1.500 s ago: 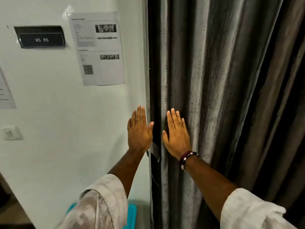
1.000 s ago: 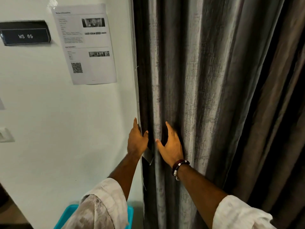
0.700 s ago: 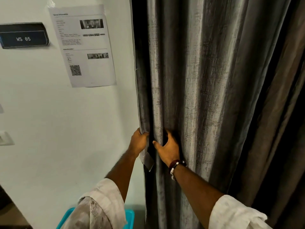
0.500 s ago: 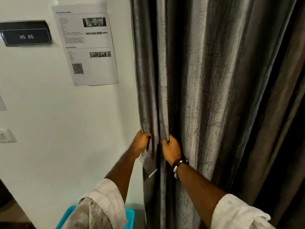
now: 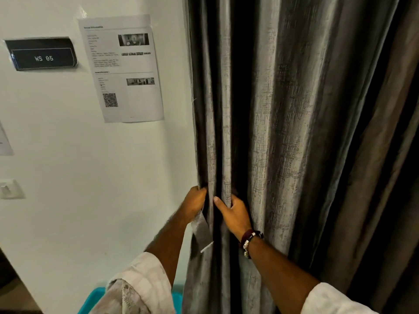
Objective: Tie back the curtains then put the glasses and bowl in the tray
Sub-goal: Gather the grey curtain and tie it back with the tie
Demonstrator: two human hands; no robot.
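My left hand (image 5: 194,203) is closed around the outer edge of the grey curtain (image 5: 283,132), right where it meets the white wall (image 5: 90,200). A short strip of the same grey fabric, which I take to be the tie-back band (image 5: 201,234), hangs down from under this fist; I cannot tell if the hand holds the band itself or only the fold beside it. My right hand (image 5: 235,215) is just beside the left one. Its thumb lies in front of a narrow pleat and its fingers go behind it, so it is pinching that fold, not fully closed. A dark bracelet (image 5: 249,239) sits on this wrist.

There is only the head view. I judge that I am in the first step, tying back the curtain, and only at its beginning: the curtain hangs in full folds and nothing is wrapped around it yet. The next move, I think, calls for gathering more pleats into one bundle and passing the band around it. The fabric looks heavy and smooth, so the folds may slip out if the grip is loose.

About containers: at the bottom edge, under my left sleeve (image 5: 140,282), I see a part of a turquoise tray (image 5: 95,300). The sleeve covers most of it, so I cannot say what is inside. The glasses and the bowl are not in view.

On the wall there is a printed sheet (image 5: 127,69) and a dark sign (image 5: 43,55) reading "WS 05".
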